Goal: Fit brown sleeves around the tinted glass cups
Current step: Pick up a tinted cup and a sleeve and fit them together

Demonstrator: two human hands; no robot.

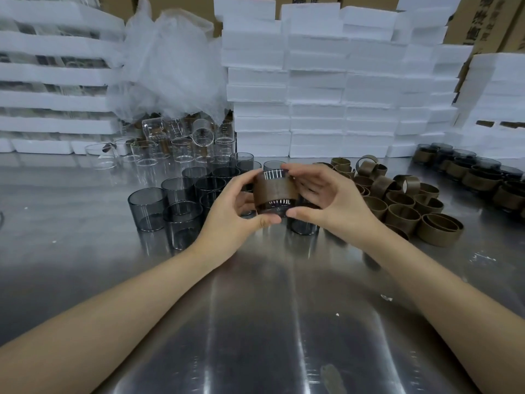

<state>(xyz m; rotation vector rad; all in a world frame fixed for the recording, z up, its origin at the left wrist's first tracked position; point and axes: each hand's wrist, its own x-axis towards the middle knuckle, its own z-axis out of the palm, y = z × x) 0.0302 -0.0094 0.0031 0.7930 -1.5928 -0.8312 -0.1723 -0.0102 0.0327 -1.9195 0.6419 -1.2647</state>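
Left hand (227, 211) and right hand (326, 200) both grasp one tinted cup (273, 207) (brown sleeve (275, 190) around its middle); loose sleeves (403, 209) lie at three o'clock, bare cups (147, 209) at nine.

A shiny steel table (255, 322) carries a cluster of upright tinted glass cups (147, 207) at centre left. Clear glass cups (181, 150) stand farther back, loose brown sleeves (403, 214) are piled to the right, sleeved cups (480, 180) sit far right, and stacked white foam trays (315, 115) line the far edge.
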